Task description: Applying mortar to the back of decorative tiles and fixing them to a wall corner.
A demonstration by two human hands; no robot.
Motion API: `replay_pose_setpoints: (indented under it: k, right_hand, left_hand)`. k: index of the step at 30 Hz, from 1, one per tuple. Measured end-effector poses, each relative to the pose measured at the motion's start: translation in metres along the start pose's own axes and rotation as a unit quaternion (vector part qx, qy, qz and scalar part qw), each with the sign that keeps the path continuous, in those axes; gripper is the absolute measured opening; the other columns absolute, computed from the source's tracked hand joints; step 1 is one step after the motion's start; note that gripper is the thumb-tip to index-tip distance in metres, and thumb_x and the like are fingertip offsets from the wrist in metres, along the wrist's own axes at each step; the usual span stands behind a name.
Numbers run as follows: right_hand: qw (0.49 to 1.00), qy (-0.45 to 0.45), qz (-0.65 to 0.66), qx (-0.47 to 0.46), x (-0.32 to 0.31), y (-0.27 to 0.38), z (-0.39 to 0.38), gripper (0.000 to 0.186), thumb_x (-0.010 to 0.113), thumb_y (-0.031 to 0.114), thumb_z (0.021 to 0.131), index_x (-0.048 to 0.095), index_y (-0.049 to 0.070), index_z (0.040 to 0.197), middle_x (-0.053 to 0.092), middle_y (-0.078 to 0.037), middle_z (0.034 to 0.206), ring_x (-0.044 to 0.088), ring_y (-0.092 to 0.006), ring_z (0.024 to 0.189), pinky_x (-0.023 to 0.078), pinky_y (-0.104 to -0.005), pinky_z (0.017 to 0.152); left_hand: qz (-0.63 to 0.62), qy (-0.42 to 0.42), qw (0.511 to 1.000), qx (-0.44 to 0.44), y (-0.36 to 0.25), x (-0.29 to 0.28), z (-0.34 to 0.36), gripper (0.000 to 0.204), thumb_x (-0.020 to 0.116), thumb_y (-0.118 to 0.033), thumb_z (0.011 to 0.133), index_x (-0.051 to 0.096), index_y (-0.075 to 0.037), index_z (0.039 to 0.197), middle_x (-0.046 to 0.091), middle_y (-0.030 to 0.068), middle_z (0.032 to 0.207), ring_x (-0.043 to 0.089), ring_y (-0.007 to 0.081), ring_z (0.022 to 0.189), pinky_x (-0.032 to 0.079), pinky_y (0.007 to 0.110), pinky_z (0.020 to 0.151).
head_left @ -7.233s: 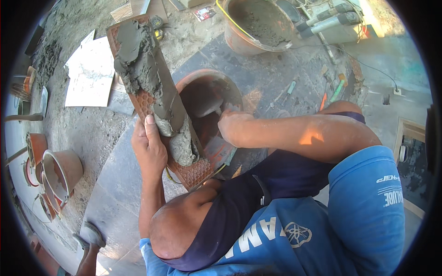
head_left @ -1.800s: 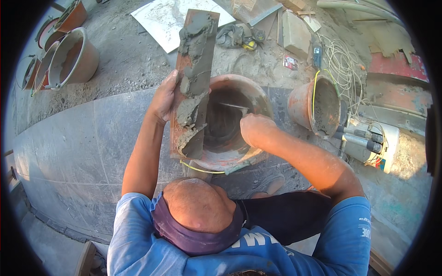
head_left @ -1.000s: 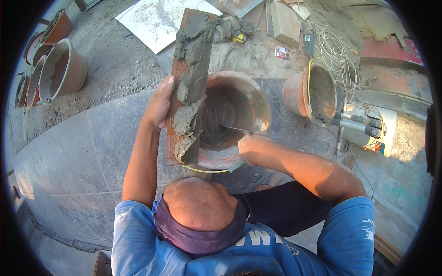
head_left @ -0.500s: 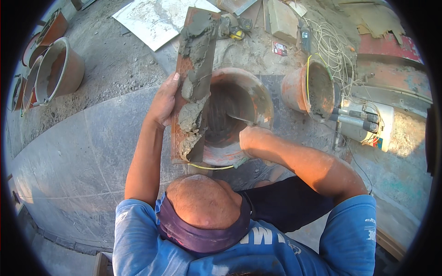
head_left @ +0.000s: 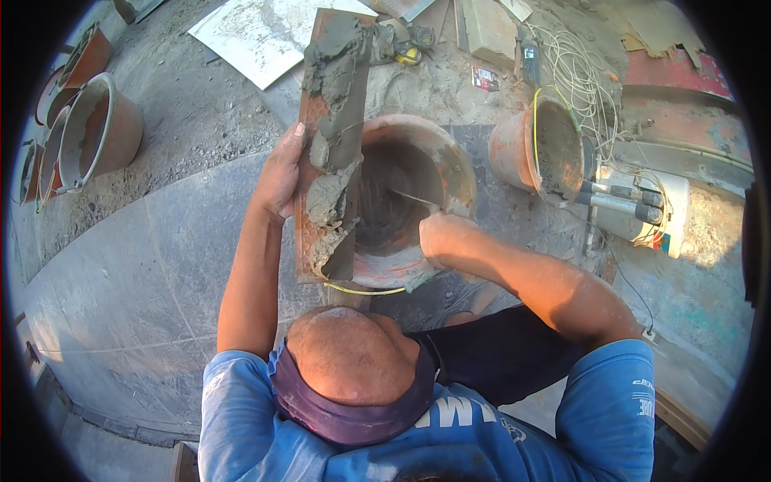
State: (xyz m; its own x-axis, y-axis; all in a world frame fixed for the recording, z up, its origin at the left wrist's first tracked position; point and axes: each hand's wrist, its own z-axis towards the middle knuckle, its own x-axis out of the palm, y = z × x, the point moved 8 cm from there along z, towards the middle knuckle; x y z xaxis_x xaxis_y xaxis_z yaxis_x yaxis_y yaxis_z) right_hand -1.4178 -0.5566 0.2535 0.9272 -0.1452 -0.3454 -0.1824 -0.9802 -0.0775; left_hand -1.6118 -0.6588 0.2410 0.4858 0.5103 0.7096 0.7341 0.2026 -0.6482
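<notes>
My left hand [head_left: 279, 175] grips the left edge of a long, narrow reddish-brown tile strip [head_left: 309, 229], its thumb side uppermost. Wet grey mortar [head_left: 328, 199] lies in uneven lumps along the strip's face. The strip stands over the left rim of a large round mortar bucket [head_left: 461, 165]. My right hand [head_left: 450, 239] is closed at the bucket's right side around the handle of a trowel [head_left: 414, 198], whose thin blade reaches into the bucket. The handle is mostly hidden by my fingers. Grey residue coats the bucket's inside.
A second bucket [head_left: 514, 157] with a yellow handle stands to the right, near a white container [head_left: 679, 213] and coiled cable [head_left: 574, 72]. Several buckets [head_left: 120, 128] are at the far left. A white marbled slab [head_left: 257, 40] and a tape measure [head_left: 408, 55] lie ahead.
The trowel blade has turned and lifted slightly inside the bucket, now showing a thinner edge. My left hand still holds the tile strip in nearly the same place.
</notes>
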Motion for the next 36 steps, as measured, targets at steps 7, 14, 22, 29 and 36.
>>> replay_pose_setpoints:
  k: [7,14,22,29,36]
  right_hand:
    - [0.996,0.093,-0.001,-0.010,0.012,0.020,-0.020,0.021,0.065,0.005,0.071,0.072,-0.001,0.090,0.071,-0.018,0.099,0.069,-0.0295,0.095,0.056,-0.0383,0.078]
    - [0.892,0.146,-0.292,-0.312,0.014,0.039,-0.010,0.028,0.063,0.004,0.070,0.074,0.004,0.096,0.071,-0.015,0.100,0.068,-0.0305,0.093,0.056,-0.0401,0.075]
    - [0.913,0.198,0.343,-0.102,-0.003,-0.015,-0.013,0.034,0.058,0.024,0.087,0.065,-0.007,0.097,0.066,-0.016,0.085,0.067,-0.0265,0.071,0.054,-0.0398,0.059]
    - [0.718,0.214,0.658,-0.075,0.035,-0.025,0.003,0.024,0.059,0.020,0.088,0.059,-0.003,0.083,0.062,-0.012,0.072,0.060,-0.0209,0.055,0.051,-0.0344,0.047]
    - [0.698,0.142,0.686,-0.151,0.044,-0.077,-0.071,0.028,0.059,0.031,0.091,0.058,0.005,0.099,0.056,-0.002,0.075,0.058,-0.0117,0.059,0.050,-0.0285,0.051]
  left_hand:
    - [-0.019,0.014,1.000,-0.013,0.007,0.007,0.004,0.054,0.028,-0.037,0.103,0.037,0.005,0.137,0.055,0.0232,0.123,0.063,0.0329,0.106,0.053,0.043,0.092]
    - [-0.039,0.024,0.999,-0.019,0.012,0.019,0.009,0.050,0.030,-0.034,0.104,0.037,0.004,0.135,0.056,0.0232,0.122,0.064,0.0331,0.103,0.055,0.043,0.089]
    - [-0.073,0.015,0.997,-0.028,0.030,0.037,0.018,0.053,0.030,-0.037,0.103,0.036,0.004,0.136,0.055,0.0245,0.125,0.062,0.0349,0.107,0.053,0.045,0.093]
    - [-0.090,0.003,0.995,-0.045,0.030,0.048,0.020,0.059,0.029,-0.043,0.102,0.037,0.004,0.136,0.055,0.0248,0.124,0.061,0.0346,0.107,0.052,0.045,0.093]
    - [-0.105,-0.028,0.994,-0.029,0.005,0.054,0.010,0.054,0.031,-0.040,0.103,0.038,0.001,0.137,0.054,0.0223,0.127,0.060,0.0337,0.110,0.051,0.046,0.095]
